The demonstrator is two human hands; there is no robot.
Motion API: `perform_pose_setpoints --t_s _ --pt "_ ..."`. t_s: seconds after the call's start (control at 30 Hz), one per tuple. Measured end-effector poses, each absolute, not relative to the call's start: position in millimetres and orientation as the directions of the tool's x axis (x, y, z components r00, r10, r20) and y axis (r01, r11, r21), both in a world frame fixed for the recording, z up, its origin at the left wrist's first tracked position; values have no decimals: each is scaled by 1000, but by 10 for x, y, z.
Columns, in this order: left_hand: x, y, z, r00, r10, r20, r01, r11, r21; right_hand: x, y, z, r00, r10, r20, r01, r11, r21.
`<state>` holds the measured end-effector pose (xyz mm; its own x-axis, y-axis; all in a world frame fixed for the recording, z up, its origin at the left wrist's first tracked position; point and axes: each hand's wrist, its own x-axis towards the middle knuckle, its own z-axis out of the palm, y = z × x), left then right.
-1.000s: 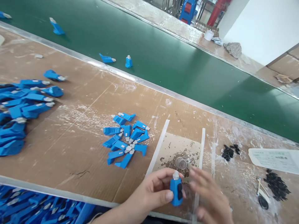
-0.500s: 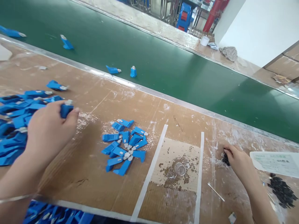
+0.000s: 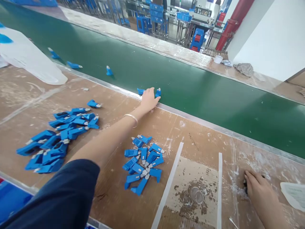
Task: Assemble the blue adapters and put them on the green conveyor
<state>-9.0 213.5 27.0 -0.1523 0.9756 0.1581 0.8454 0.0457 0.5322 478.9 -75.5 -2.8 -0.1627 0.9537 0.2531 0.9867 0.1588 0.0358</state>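
Observation:
Reaching over the metal edge of the green belt, my left hand [image 3: 149, 100] has its thumb and fingers apart. One small blue part [image 3: 158, 92] lies on the belt by its fingertips, and another [image 3: 140, 91] is partly hidden behind the hand. At the right, my right hand [image 3: 258, 187] is closed low on the brown tabletop, with dark bits showing beside and under its fingers; what it pinches is hidden. Between the hands lies a cluster of blue parts with pale tips [image 3: 143, 154]. A larger pile of blue parts [image 3: 69, 122] is left of my left forearm.
White tape strips [image 3: 170, 184] [image 3: 219, 190] flank a wet patch with a clear round piece [image 3: 197, 194]. A cotton swab [image 3: 233, 223] and a white sheet [image 3: 294, 194] lie at right. More blue parts [image 3: 109, 71] sit on the green belt [image 3: 202, 89]. White plastic [image 3: 30, 57] is at far left.
My left hand has moved from the left pile to the belt edge; the blue part it held no longer shows in it. The view has shifted left and up. My right hand stays by the dark bits.

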Motion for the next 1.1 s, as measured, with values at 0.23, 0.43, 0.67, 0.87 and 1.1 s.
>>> perform_pose_setpoints --t_s 0.23,0.43,0.67,0.87,1.1 --pt "336 2334 415 -154 982 112 699 28 715 4848 -806 -24 -111 942 317 990 134 -51" --pt "357 975 737 106 993 -57 371 14 929 4410 -929 266 -24 963 270 926 123 -356" --pt "307 -918 513 448 771 -452 -123 554 823 3560 -1236 393 -303 898 319 706 436 -558" --pt "719 -1430 88 477 725 -497 -314 669 674 3339 -1330 254 -416 859 297 728 511 -457" --pt "900 -1368 164 490 733 -473 -357 663 658 3357 -1297 252 -496 832 248 759 554 -341"
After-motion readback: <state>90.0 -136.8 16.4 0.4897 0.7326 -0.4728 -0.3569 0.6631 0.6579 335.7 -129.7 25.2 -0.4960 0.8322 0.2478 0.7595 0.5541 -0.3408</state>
